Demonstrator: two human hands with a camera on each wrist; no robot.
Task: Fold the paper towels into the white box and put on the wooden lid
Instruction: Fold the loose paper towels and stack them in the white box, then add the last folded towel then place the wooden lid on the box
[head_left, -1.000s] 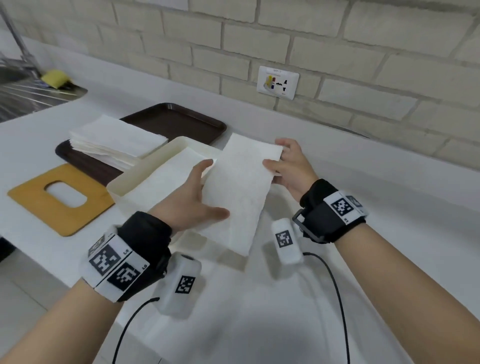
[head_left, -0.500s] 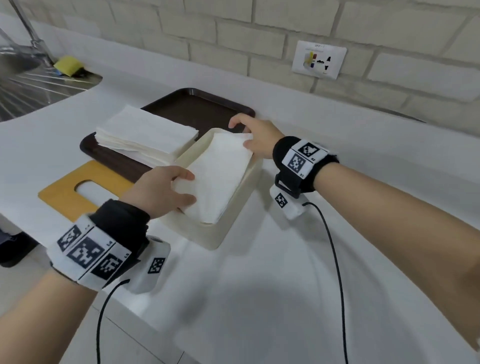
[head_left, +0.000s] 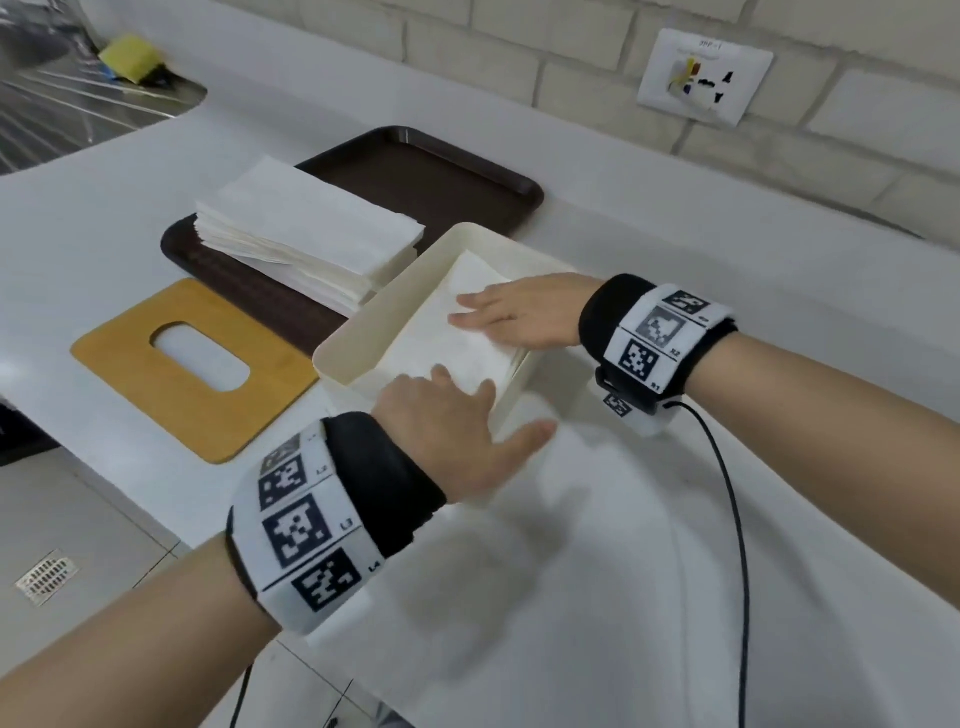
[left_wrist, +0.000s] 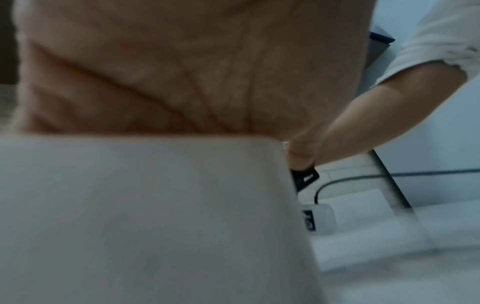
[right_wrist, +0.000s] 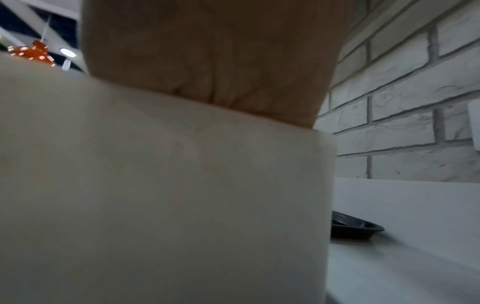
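The white box (head_left: 347, 349) stands on the counter, with folded paper towels (head_left: 441, 353) lying inside it. My right hand (head_left: 511, 317) lies flat on the towels from the right, fingers straight. My left hand (head_left: 457, 415) reaches over the box's near end, fingers spread on the towels and thumb outside the wall. A stack of unfolded paper towels (head_left: 306, 234) sits on the brown tray (head_left: 441, 171). The wooden lid (head_left: 192, 400) with its oval slot lies flat left of the box. Both wrist views show only a palm above the box wall (left_wrist: 142, 216) (right_wrist: 155, 195).
A sink drainer (head_left: 78, 104) with a yellow sponge (head_left: 127, 54) is at the far left. A wall socket (head_left: 704, 83) sits on the brick wall. The counter's front edge runs along the lower left. A black cable (head_left: 727, 493) trails from my right wrist.
Both hands carried the folded towel from above the counter into the box. They let go of it and now lie flat, pressing it down.
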